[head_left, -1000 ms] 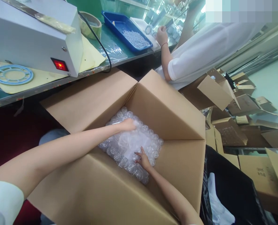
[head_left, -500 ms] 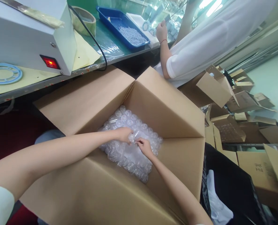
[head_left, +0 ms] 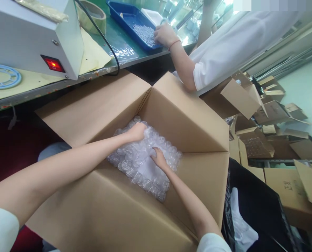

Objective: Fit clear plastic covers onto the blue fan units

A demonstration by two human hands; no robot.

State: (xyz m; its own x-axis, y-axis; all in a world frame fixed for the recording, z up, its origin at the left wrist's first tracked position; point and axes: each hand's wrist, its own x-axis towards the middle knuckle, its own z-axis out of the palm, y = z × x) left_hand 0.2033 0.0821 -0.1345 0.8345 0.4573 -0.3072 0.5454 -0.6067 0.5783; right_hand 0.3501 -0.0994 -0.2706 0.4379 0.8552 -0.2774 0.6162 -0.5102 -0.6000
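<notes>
Inside a large open cardboard box (head_left: 189,119) lies a bundle of clear, round-ended plastic pieces (head_left: 147,180). A clear plastic bag (head_left: 146,164) appears to cover it, though its edges are hard to make out. My left hand (head_left: 137,132) is closed at the bundle's far left side and seems to grip a fold of the bag; its fingertips are hidden. Close to the middle of the bundle, my right hand (head_left: 159,157) touches the plastic with its thumb and fingers apart.
A co-worker's hand (head_left: 166,34) reaches over a blue tray (head_left: 119,12) of small pellets on the green bench. Left of it stand a tape roll (head_left: 94,17) and a white machine (head_left: 35,31) with a lit red switch. Open cartons (head_left: 284,185) fill the right side.
My left hand has moved up and away from my right hand, toward the bundle's far edge. My right hand's pinch has loosened. The co-worker's hand has come left to the blue tray.
</notes>
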